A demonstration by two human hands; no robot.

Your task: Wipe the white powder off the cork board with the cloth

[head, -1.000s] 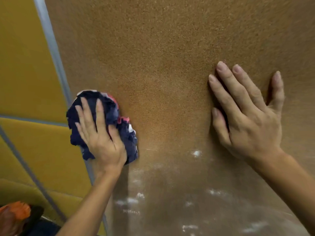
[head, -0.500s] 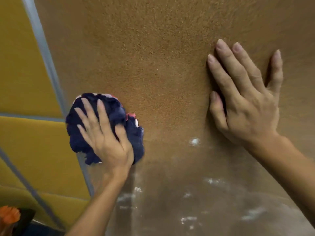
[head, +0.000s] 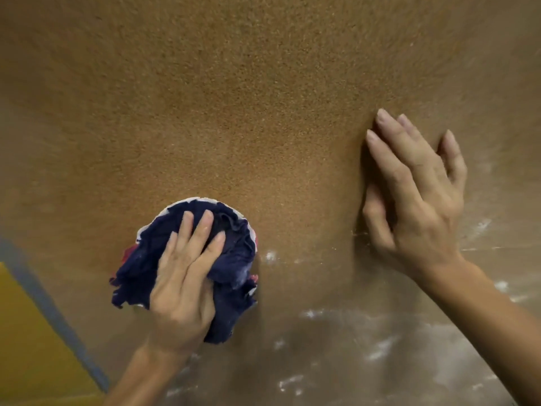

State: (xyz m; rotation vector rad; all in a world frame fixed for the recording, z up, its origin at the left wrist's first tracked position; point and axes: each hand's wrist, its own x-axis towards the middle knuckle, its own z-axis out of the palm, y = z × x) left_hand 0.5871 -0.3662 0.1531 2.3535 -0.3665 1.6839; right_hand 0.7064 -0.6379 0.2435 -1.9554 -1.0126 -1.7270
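1. the left hand (head: 181, 282) comes up from the bottom edge, forearm rising slightly to the right, with the back of the hand facing the camera.
2. its fingers (head: 205, 227) lie nearly straight and close together over a bunched cloth (head: 234, 259), pressing it flat against the cork board (head: 248, 112). they are laid over the cloth rather than curled round it. the thumb cannot be made out.
3. the right hand (head: 421, 200) enters from the lower right, forearm sloping up and to the left. its palm rests on the board and holds nothing.
4. the right hand's fingers are straight and point up and a little left. three sit close together, the little finger stands apart on the right, and the thumb lies low on the left side against the cork.
5. the cloth is dark blue with red and white showing at its edges, crumpled into a rounded wad. it sits left of centre in the lower half of the board, well apart from the right hand. some folds on its right side look pale and dusty.
6. white powder (head: 380, 350) lies in smears and flecks across the lower part of the board, below and to the right of the cloth. one small spot sits just beside the cloth's right edge, and faint streaks run past the right wrist.
7. the upper board shows plain brown grain.
8. at lower left a grey frame strip (head: 49, 306) borders the board, with a yellow panel (head: 35, 347) beyond it.
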